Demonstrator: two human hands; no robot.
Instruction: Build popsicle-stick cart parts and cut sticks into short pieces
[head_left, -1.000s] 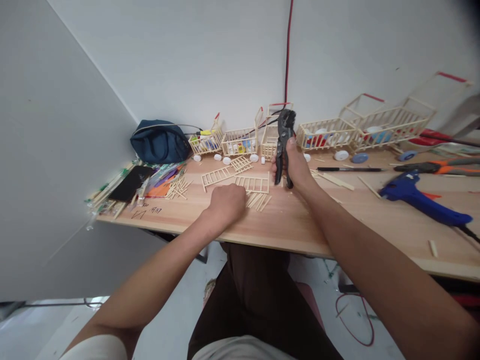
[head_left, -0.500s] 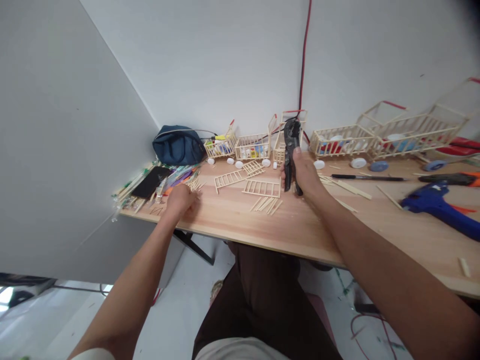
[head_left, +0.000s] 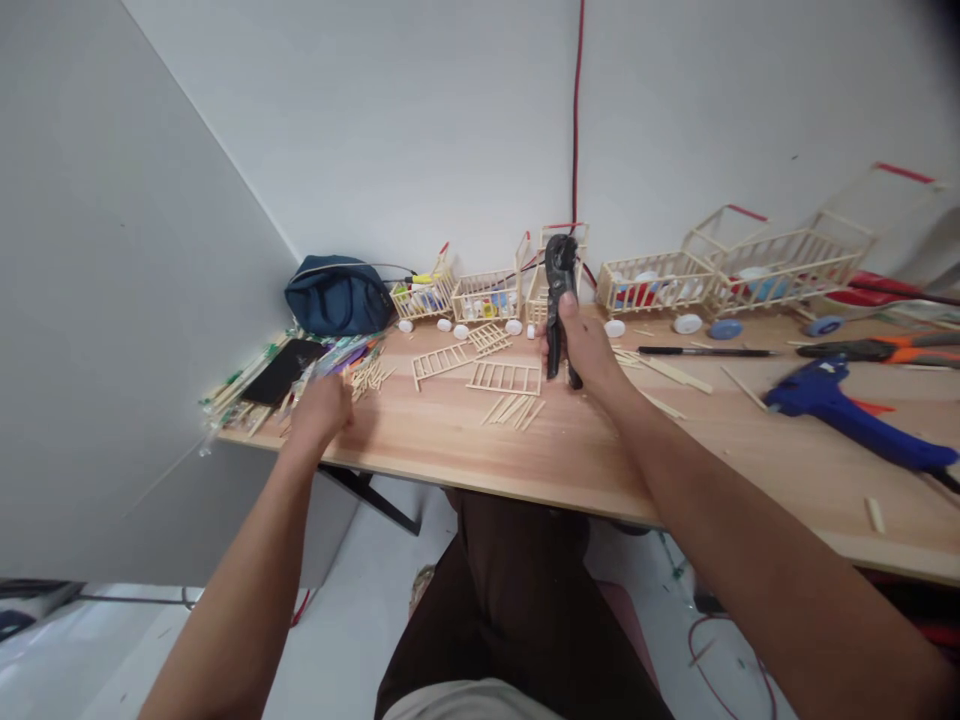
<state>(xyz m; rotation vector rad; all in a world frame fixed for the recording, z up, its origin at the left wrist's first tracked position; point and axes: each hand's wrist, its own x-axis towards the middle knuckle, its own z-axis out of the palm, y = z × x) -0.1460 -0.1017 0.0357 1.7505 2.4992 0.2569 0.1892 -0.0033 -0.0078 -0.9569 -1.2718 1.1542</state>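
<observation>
My right hand (head_left: 585, 345) is wrapped around the handles of a black cutting tool (head_left: 559, 300), its head pointing up above the table. Toward the left end, my left hand (head_left: 324, 405) is closed beside a pile of short wooden sticks (head_left: 367, 378); what its fingers hold, if anything, is too small to make out. Between the hands lie flat ladder-like stick frames (head_left: 504, 378), and nearer the front edge a small group of loose sticks (head_left: 513, 411).
Several stick-built carts (head_left: 487, 297) with white wheels line the wall. A blue bag (head_left: 337, 296) and a black phone (head_left: 285, 371) are at the left. A blue glue gun (head_left: 847, 410), a pen (head_left: 705, 351) and orange-handled pliers (head_left: 885, 350) lie at the right.
My left hand has moved left, off the pile of short sticks, which now shows more fully. The cutting tool stays in my right hand. The whole view has shifted slightly.
</observation>
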